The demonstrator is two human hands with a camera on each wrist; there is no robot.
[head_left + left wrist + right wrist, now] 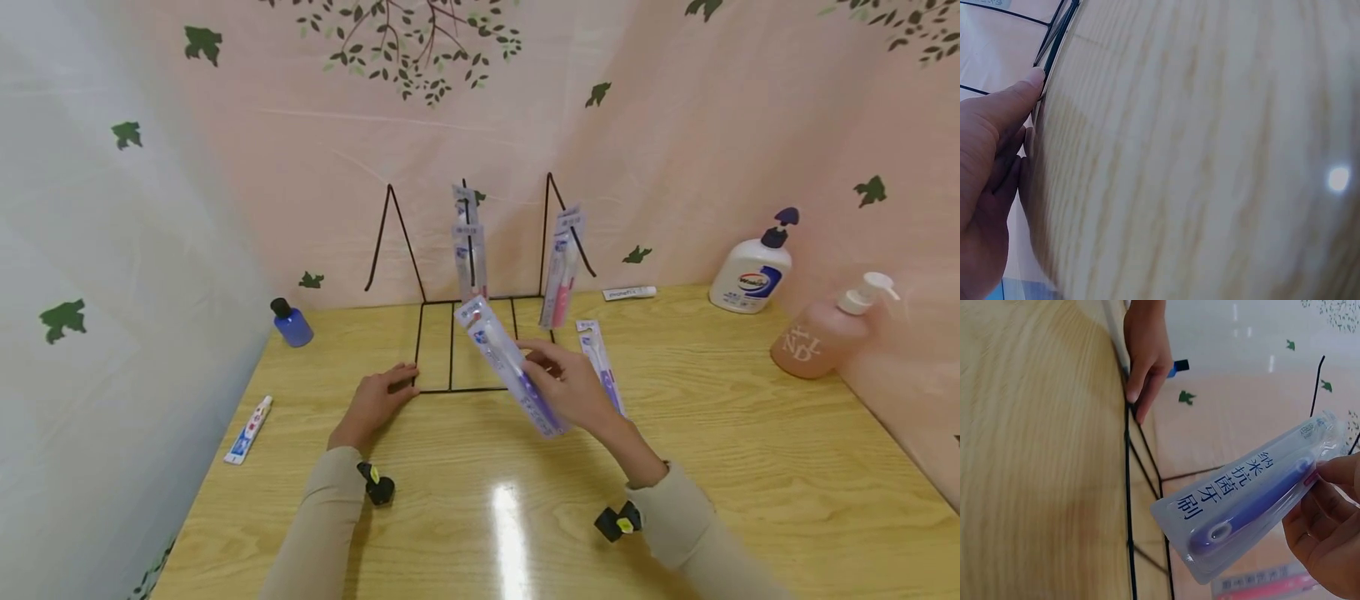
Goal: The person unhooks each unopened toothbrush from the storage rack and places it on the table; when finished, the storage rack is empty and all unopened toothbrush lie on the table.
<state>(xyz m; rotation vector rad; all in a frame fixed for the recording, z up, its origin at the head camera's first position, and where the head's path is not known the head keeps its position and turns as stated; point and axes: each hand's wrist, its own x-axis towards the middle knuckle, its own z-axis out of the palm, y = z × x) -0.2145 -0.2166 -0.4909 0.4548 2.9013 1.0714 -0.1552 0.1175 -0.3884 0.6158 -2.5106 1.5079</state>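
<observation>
My right hand (566, 383) pinches the edge of a packaged toothbrush (510, 362) with a purple handle. The pack is tilted in front of the black wire display rack (451, 350), and its printed side shows in the right wrist view. My left hand (377, 404) holds the rack's front left corner, the thumb (1019, 94) lying along the wire. Packaged toothbrushes (468, 250) hang on the middle prong. Pink-handled packs (562, 271) hang on the right prong, while the left prong (380, 237) is bare. Another purple toothbrush pack (600, 362) lies on the table behind my right hand.
At the left are a small blue bottle (292, 325) and a toothpaste tube (248, 431). A white tube (628, 293) lies by the back curtain. A white pump bottle (750, 275) and a pink pump bottle (821, 337) stand at the right.
</observation>
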